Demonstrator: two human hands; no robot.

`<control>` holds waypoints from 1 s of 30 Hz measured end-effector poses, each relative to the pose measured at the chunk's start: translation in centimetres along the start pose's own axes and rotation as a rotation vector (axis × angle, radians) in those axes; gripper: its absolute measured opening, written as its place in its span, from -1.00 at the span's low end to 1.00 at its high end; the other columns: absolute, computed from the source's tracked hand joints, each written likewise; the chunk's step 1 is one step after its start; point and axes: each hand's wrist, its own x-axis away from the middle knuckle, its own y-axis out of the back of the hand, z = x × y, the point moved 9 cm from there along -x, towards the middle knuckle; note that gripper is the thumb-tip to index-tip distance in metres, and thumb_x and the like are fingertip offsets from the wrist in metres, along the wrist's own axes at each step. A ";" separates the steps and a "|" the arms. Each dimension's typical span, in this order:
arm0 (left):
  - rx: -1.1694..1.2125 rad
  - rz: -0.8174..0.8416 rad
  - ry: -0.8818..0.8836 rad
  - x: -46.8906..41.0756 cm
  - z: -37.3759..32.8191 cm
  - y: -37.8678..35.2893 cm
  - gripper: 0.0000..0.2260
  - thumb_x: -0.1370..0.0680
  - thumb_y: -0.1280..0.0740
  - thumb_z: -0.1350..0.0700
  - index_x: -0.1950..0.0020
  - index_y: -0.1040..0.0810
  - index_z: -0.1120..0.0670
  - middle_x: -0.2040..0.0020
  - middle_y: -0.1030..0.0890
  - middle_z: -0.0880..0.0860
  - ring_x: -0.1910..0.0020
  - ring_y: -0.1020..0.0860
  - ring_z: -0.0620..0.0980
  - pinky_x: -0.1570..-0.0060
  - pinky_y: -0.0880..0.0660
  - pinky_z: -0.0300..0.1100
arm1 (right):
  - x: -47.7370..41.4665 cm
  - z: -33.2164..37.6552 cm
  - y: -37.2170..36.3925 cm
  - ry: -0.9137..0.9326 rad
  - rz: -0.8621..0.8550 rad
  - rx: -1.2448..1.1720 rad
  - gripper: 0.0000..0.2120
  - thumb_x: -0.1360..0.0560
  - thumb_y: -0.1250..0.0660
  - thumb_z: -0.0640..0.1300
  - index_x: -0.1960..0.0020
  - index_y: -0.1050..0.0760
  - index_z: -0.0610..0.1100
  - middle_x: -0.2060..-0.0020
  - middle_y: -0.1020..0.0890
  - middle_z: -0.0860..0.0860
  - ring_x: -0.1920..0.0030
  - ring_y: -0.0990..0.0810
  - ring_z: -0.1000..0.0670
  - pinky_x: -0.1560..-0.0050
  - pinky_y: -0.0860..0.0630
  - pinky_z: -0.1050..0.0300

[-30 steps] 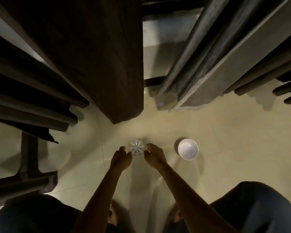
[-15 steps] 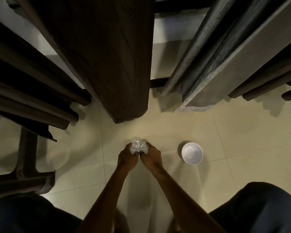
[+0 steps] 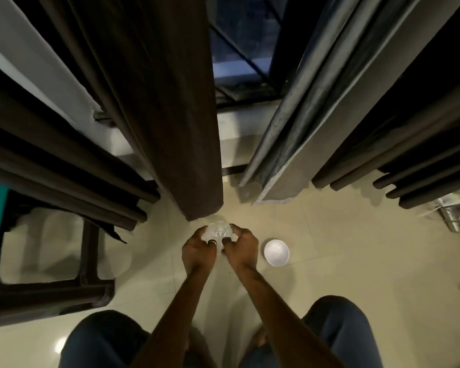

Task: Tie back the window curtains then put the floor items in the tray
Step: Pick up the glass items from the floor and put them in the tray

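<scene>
Clear bottle between both hands' fingers

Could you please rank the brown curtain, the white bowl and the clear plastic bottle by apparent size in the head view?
1. Brown curtain, by far the largest.
2. White bowl and clear plastic bottle: unsure, since both hands cover part of the bottle.

Dim room; glossy beige tile floor; dark barred window; dark wooden furniture frame left

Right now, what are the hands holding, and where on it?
A clear plastic bottle, gripped on both sides by left hand and right hand.
</scene>
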 end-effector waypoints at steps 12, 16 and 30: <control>0.216 0.021 0.031 18.1 -16.4 14.4 -0.59 -0.32 -0.31 0.08 -0.15 -0.66 0.02 0.04 -0.70 0.11 0.16 -0.71 0.17 0.11 -0.67 0.13 | 17.8 19.3 14.6 0.009 -0.017 -0.249 -0.68 -0.48 -0.43 -0.24 -0.24 -0.65 -0.13 -0.10 -0.72 -0.06 -0.06 -0.71 -0.11 -0.12 -0.65 -0.10; 0.218 -0.004 -0.007 23.8 -21.3 18.4 -0.69 -0.46 -0.34 0.27 -0.15 -0.66 0.01 0.01 -0.69 0.11 0.16 -0.70 0.16 0.16 -0.68 0.12 | 22.7 23.8 18.4 0.018 0.018 -0.308 -0.72 -0.45 -0.41 -0.26 -0.04 -0.69 0.08 0.11 -0.75 0.03 0.13 -0.74 -0.09 0.05 -0.69 -0.12; 0.459 0.010 -0.035 29.9 -22.3 27.5 -0.73 -0.43 -0.38 0.26 -0.09 -0.67 0.05 0.16 -0.72 0.11 0.30 -0.66 0.09 0.18 -0.65 0.02 | 31.8 30.4 18.4 0.027 0.054 -0.380 -0.73 -0.43 -0.44 -0.25 -0.07 -0.73 0.00 0.12 -0.76 -0.02 0.09 -0.73 -0.14 0.04 -0.68 -0.16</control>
